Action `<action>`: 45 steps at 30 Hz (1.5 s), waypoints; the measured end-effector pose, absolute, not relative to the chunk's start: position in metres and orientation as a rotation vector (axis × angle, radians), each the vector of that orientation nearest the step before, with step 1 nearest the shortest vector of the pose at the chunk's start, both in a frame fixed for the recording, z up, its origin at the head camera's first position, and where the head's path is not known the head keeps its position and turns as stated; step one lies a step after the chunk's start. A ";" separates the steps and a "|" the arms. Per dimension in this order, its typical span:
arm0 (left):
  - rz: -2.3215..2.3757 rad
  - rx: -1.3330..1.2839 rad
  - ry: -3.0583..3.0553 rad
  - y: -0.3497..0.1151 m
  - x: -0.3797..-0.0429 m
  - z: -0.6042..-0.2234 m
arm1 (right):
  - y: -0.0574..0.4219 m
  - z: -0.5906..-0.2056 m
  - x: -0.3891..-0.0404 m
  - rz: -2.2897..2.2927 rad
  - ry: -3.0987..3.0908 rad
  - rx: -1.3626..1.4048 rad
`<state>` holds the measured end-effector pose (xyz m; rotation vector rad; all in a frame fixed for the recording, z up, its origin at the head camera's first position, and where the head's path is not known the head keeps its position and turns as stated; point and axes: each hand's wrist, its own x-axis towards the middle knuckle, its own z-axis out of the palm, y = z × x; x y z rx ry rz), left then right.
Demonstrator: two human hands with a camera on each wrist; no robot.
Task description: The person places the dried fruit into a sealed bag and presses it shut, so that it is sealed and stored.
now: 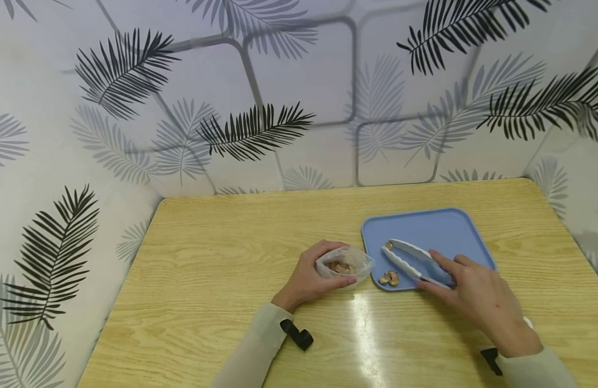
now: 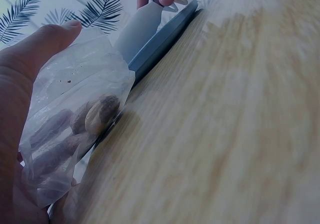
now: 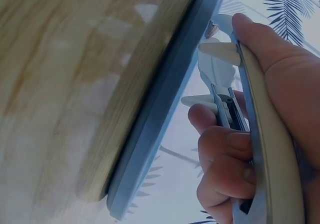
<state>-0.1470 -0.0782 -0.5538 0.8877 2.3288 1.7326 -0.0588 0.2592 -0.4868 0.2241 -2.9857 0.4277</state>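
Observation:
My left hand holds a clear plastic bag by its sides, thumb and fingers spread around its open mouth. Inside the bag lie several brown, wrinkled pieces that look like dried mushrooms or nuts; their exact kind is unclear. My right hand grips a pair of tongs with white scalloped ends, held over a blue tray. A small brown piece sits at the tips of the tongs. Similar brown pieces lie in the tray's near left corner.
Both hands work above a light wood-grain table. The bag stands just left of the tray's raised rim. Behind the table rises a wall covering with a leaf pattern. A black strap circles the left wrist.

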 end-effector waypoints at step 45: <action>1.762 0.880 2.283 -0.077 -0.145 -0.553 | 0.232 -0.463 -0.043 0.588 -2.568 0.558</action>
